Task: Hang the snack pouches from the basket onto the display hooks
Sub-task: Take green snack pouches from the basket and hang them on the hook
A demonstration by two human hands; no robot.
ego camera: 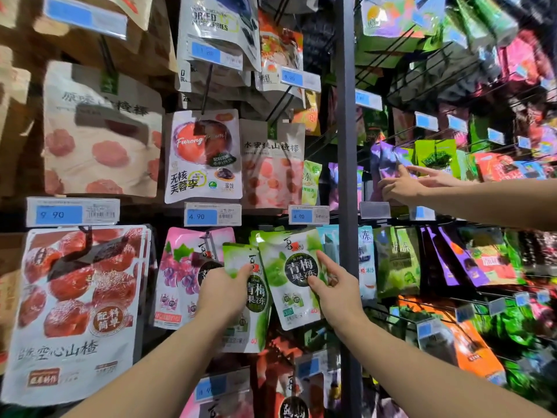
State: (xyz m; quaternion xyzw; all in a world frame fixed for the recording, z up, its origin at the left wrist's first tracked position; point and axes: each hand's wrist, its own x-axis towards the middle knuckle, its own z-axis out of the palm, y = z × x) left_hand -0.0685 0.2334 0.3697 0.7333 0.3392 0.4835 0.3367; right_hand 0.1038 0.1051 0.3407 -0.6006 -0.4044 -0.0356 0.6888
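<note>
- Far left, low: large red hawthorn pouch hung under a blue price tag.
- Beside it, a pink grape pouch. Its right part is covered by the left hand.
- Left hand: fingers are curled round the left edge of a green plum-jelly pouch, with the thumb laid on its front. The pouch is held upright, close against the display. Its upper right is overlapped by a second green pouch.
- The second green pouch sits just right of the first, tilted slightly, its top edge below the middle price tags. Whether it is on a hook cannot be told; the hole is not seen.
- Right hand: this pouch is pinched at its right edge, thumb on the front and index finger stretched up along the side.
- Just right of that hand, a grey upright post divides the rack. Pale blue pouches are crowded between the post and the second green pouch.
- Past the post, higher up: another person's hand is placed on a purple pouch.
</note>
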